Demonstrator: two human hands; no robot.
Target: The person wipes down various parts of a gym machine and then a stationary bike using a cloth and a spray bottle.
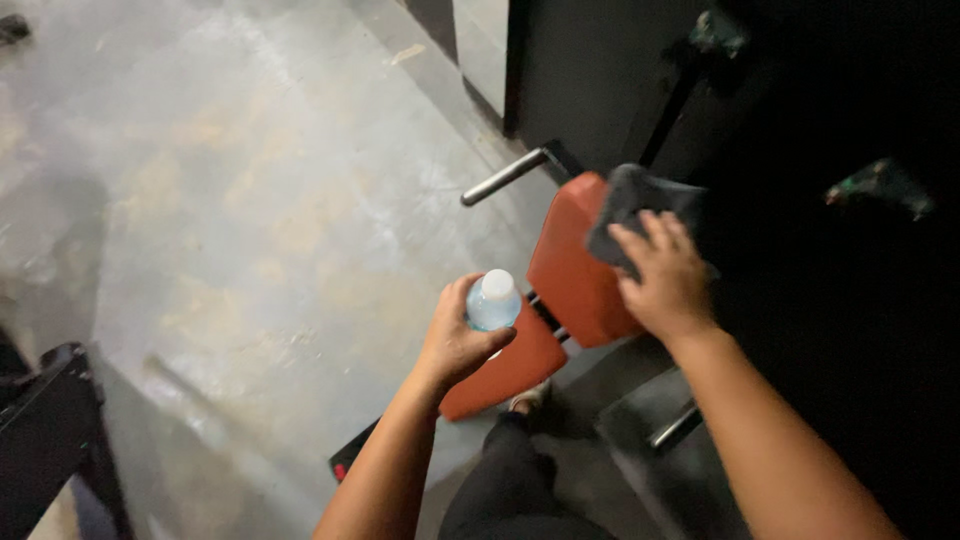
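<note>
While gripped only around its upper body, small clear plastic bottle with a white cap could slide out of left hand if that grasp slackened, then drop onto smooth grey concrete floor; judged so from how little of it shows above the curled fingers. Held upright, just off the near lower edge of orange-red padded vinyl seat, not resting on it. Left fingers wrapped closed about the bottle, thumb across the front.

Slightly farther, right hand pressed flat on dark grey folded cloth, fingers spread and nearly straight, not clenched, covering the cloth's near part at the far upper corner of the seat. Cloth could slip off that sloping corner into the dark gap beside it if pushed too hard toward the edge.

Below, between the forearms, a leg in black trousers and a pale shoe tip.

Beyond the seat, round silver metal bar sticking out toward the floor from black machine frame. Far right lost in shadow, too dark to tell.
</note>
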